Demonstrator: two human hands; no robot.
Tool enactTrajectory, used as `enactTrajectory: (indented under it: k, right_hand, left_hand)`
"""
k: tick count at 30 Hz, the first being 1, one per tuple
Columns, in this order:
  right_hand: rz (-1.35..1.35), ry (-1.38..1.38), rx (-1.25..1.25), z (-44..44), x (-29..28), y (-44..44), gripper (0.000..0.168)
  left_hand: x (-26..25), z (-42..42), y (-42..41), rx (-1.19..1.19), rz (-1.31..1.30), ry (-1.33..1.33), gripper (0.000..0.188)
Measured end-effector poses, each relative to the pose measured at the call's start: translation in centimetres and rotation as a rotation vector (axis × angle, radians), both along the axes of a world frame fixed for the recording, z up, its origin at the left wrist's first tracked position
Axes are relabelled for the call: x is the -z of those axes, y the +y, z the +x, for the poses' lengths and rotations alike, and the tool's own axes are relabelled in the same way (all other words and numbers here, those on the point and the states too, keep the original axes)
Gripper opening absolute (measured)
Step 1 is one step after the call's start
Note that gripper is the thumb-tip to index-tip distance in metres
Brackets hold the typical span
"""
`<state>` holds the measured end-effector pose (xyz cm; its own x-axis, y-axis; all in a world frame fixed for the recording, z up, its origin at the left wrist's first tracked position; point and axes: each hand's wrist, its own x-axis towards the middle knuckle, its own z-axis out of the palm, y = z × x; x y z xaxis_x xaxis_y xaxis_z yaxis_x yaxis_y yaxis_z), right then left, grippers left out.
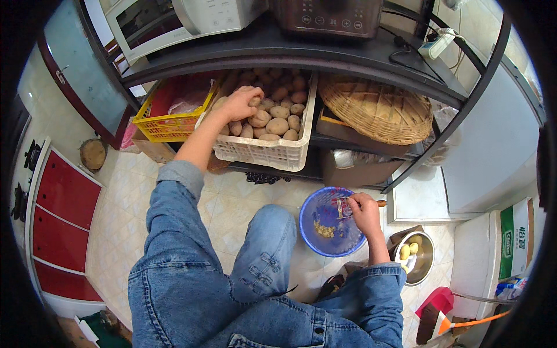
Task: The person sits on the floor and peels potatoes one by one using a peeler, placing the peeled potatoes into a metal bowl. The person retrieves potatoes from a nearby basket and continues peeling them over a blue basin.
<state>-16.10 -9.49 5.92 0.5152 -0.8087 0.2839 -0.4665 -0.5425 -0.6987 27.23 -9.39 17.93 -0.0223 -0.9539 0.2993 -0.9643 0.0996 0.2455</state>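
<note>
My left hand reaches into a white plastic crate of unpeeled potatoes, its fingers curled round a potato at the crate's left side. Over the right part of a blue plastic basket, my right hand grips a peeler with a metal head and a brown handle end. Pale peelings lie at the bottom of the basket. Several yellow peeled potatoes lie in a steel bowl to the right of my right forearm.
A yellow crate adjoins the potato crate on its left. A woven bamboo tray rests to the right on the same black rack. Above stand a microwave and a dark appliance. A red dustpan and brush lie lower right.
</note>
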Motion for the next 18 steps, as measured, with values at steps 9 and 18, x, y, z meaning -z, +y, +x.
enactTrajectory:
  k: [9,18]
  right_hand:
    - [-0.01,0.046,-0.028,0.0,0.3,-0.2,0.014]
    - [-0.008,0.046,-0.039,0.3,0.6,-0.5,0.014]
  left_hand:
    - [0.1,-4.2,0.5,0.224,0.224,0.183,0.045]
    - [-0.4,-6.3,-1.8,0.097,0.559,-0.175,0.046]
